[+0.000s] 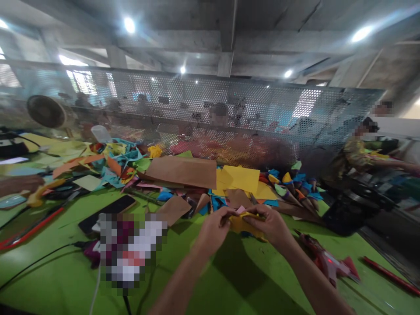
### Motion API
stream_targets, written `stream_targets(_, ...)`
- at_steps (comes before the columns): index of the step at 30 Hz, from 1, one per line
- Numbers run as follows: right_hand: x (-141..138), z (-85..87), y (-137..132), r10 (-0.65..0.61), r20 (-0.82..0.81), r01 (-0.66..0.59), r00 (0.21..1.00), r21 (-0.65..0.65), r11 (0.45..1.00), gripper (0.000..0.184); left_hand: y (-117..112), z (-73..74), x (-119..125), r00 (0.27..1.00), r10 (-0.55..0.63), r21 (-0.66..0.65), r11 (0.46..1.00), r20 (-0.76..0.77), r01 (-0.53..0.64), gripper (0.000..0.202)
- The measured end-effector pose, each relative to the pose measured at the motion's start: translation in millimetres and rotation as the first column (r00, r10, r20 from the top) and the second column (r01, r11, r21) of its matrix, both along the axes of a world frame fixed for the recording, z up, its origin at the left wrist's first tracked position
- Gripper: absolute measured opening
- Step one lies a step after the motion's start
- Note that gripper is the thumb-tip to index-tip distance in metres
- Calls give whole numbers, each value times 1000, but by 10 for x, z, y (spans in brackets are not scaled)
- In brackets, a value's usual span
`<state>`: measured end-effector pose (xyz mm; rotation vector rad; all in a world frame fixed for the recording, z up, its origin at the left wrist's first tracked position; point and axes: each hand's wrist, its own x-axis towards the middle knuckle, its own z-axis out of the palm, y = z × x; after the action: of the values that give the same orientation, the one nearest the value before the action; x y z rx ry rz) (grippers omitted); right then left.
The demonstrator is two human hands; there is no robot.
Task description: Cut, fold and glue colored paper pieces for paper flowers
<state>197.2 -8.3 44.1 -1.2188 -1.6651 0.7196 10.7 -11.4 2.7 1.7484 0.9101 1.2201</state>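
Both hands meet over the green table [183, 271], gripping one piece of yellow paper [243, 225] between them. My left hand [215, 228] pinches its left edge with thumb and fingers. On the opposite side, my right hand [271, 222] has its fingers closed on the top and right part. The paper looks folded or curled, and a small pink scrap shows just behind it. Brown paper [175, 209] lies beyond my left hand. To the right of my right forearm rests a red glue gun [331, 262] with a small glowing light.
A perforated metal screen [197, 109] runs behind the heaped coloured paper [124, 153]. Small paper cones [300, 192] stand at back right. A phone [106, 214], scissors with an orange handle [36, 227] and cables lie left; a red pen [390, 275] lies right. Another person [357, 148] sits at far right.
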Motion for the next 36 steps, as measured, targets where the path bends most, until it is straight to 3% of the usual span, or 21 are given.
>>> stream_targets(3, -16, -19, -1, 12, 13, -12, 1000, 10, 1000, 17, -4, 8, 15, 1000, 15, -4, 1000, -19, -15, 20)
stream_targets(7, -11, -73, 12, 15, 48, -17, 999, 51, 999, 17, -10, 32, 28, 991, 82, -3, 997, -106, -83, 16)
stream_targets(11, 9, -84, 5, 21, 101, -30, 995, 88, 996, 31, 2, 21, 23, 985, 133, 8, 991, -113, -133, 12)
stream_targets(13, 19, -61, -10, 50, 162, -69, 986, 113, 991, 35, 6, 19, 12, 973, 170, 60, 985, -153, -163, 12)
stream_targets(19, 30, -20, -39, 124, 342, -198, 931, 191, 962, 16, -17, 59, -11, 890, 284, 271, 943, -356, -192, 12)
stream_targets(26, 42, -30, -31, 47, 496, -206, 867, 272, 940, 12, -66, 78, 2, 799, 368, 425, 892, -476, -157, 9)
stream_targets(33, 52, -30, -17, 34, 497, -196, 867, 279, 940, 12, -48, 60, 17, 796, 372, 438, 886, -477, -152, 6)
stream_targets(36, 37, -44, -24, 26, 424, -147, 905, 255, 956, 12, -52, 64, 22, 813, 374, 412, 892, -446, -185, 8)
